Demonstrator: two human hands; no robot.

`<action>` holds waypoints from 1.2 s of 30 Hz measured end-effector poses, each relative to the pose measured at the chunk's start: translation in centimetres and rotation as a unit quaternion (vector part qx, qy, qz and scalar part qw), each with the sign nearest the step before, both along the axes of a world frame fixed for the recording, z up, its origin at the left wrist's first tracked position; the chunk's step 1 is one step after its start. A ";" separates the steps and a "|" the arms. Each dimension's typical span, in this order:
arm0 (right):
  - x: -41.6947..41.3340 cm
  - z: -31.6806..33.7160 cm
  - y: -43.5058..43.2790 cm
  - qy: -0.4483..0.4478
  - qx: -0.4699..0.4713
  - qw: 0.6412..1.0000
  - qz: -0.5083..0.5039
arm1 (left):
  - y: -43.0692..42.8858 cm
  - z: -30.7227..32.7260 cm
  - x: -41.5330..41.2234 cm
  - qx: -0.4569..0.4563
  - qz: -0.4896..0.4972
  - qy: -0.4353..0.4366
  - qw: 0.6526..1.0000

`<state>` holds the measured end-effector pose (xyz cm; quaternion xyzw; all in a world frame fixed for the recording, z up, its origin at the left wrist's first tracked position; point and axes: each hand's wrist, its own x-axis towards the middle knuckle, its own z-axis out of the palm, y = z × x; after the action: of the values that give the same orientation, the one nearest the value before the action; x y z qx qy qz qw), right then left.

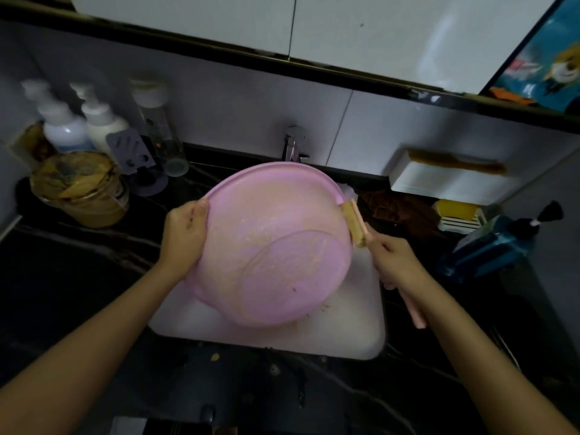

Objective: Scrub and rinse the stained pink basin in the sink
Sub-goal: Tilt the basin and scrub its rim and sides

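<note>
The pink basin (270, 246) is held tilted over the sink (354, 334) by the left hand (185, 237); a brush (354, 221) is gripped by the right hand (395, 262) at the rim. The wet rim could slip from the one-sided grip.

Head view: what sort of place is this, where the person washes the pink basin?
Most likely a home washroom or bathroom, though a kitchen is possible. A white sink sits in a dark counter with a faucet behind it, and pump bottles stand by the tiled wall.
</note>
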<state>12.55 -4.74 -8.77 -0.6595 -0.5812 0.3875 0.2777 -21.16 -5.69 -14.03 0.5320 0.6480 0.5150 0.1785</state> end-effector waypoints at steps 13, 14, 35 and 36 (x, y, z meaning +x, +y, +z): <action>-9.1 -5.4 -6.2 0.055 0.100 0.964 -0.242 | 0.0 1.9 3.4 -0.074 0.090 0.089 0.989; -10.5 -5.3 -7.0 0.068 0.091 0.962 -0.249 | -0.2 2.0 3.6 -0.079 0.100 0.090 0.988; -11.9 -5.7 -11.5 0.085 -0.050 0.974 -0.205 | -2.5 3.4 4.9 -0.079 0.102 0.119 0.984; -12.0 -5.5 -12.2 0.105 -0.068 0.969 -0.214 | -2.6 3.3 5.2 -0.076 0.104 0.117 0.985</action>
<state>0.52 -16.98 -14.30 -0.7412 -0.3665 0.4253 0.3680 -15.97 -8.34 -10.70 0.5034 0.7532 0.4143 0.0872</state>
